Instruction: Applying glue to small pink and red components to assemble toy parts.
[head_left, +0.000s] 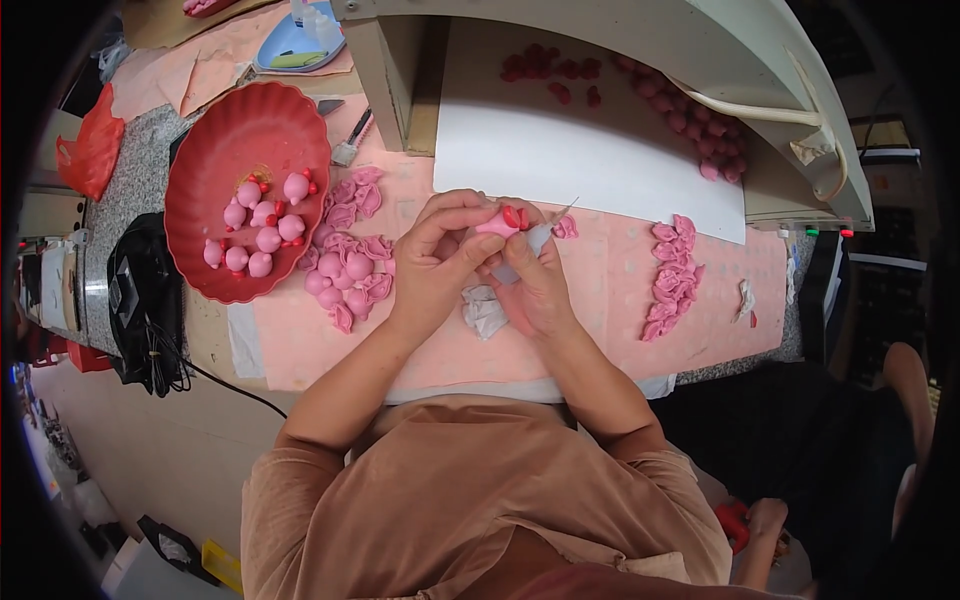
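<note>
Mid-assembly: left hand [440, 262] pinches small pink stuffed fabric piece [497, 224], right hand [532, 280] grips needle [562, 211]; next probably a careful stitch.

- Bowl [215, 130] left on table [600, 300], stuffed figures [258, 225] inside.
- Loose fabric pieces [350, 250] just right of bowl.
- Both hands mid-table; fabric row [670, 278] to their right.
- White sheet [560, 150] behind hands.

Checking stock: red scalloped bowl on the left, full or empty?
Partly filled. The red bowl holds about ten pink stuffed figures clustered in its lower half; the upper half shows bare red surface.
</note>
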